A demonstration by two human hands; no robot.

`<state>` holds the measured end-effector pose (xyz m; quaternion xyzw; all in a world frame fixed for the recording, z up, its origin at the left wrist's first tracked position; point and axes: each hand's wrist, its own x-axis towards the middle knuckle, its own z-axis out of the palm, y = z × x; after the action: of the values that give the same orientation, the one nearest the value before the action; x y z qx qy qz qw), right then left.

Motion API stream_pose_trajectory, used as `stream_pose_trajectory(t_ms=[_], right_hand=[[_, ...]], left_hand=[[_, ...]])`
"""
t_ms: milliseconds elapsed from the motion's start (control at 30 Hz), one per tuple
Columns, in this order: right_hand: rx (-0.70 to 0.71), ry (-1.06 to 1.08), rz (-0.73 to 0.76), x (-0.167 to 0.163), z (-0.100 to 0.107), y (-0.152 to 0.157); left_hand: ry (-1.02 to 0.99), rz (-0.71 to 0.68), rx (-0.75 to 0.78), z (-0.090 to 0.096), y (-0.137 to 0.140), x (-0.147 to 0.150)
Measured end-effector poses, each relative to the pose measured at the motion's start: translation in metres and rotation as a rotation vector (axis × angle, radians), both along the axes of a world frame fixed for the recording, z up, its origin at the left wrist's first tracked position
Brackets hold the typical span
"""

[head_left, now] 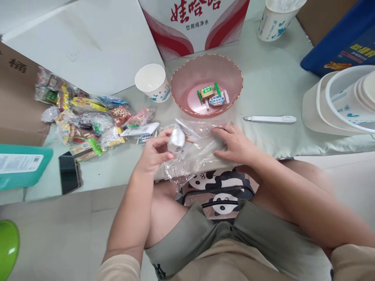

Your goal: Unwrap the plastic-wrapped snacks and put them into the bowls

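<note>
My left hand (154,152) is closed, thumb and fingers pinching a small white-and-silver wrapped packet (177,139) above the table's front edge; its exact kind I cannot make out. Under and beside it spreads a crumpled clear plastic bag (202,146), partly hanging over the edge. My right hand (236,143) rests on the bag's right side with fingers stretched and apart. Just behind stands a pink ribbed bowl (181,84) with a gold rim, holding a green-wrapped snack (207,92) and a blue-and-white one (216,100).
Several wrapped snacks (99,117) lie piled at left near a phone (69,173) and a teal container (25,166). A paper cup (152,82) stands beside the bowl. A white utility knife (271,119) lies right, near a white bucket (318,105) and blue container (340,43). Boxes stand behind.
</note>
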<state>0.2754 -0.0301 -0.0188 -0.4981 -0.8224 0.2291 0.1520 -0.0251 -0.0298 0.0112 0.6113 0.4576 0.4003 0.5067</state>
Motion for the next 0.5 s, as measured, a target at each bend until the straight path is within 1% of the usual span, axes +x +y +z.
stream_pose_trajectory(t_ms=[100,167,267,300,333,400,433,500], right_hand=[[0.072,0.021,-0.046,-0.004,-0.001,0.000],[0.111,-0.024,-0.094,-0.008,-0.001,-0.002],[0.131,-0.113,-0.121,-0.014,0.001,-0.005],[0.132,-0.130,-0.115,-0.015,0.003,-0.006],[0.133,-0.140,-0.109,-0.016,0.004,-0.006],[0.138,-0.144,-0.100,-0.016,0.006,-0.007],[0.142,-0.141,-0.098,-0.016,0.007,-0.007],[0.148,-0.137,-0.098,-0.016,0.008,-0.006]], left_hand=[[-0.136,0.163,-0.039,0.006,-0.003,-0.025],[-0.213,0.267,-0.034,0.017,-0.004,-0.033],[-0.256,0.356,-0.081,0.042,0.007,-0.026],[-0.242,0.374,-0.090,0.050,0.017,-0.018],[-0.207,0.376,-0.055,0.058,0.029,-0.008],[-0.048,0.325,0.074,0.068,0.063,0.014],[0.041,0.250,0.126,0.070,0.083,0.026],[0.297,0.020,0.138,0.071,0.122,0.049]])
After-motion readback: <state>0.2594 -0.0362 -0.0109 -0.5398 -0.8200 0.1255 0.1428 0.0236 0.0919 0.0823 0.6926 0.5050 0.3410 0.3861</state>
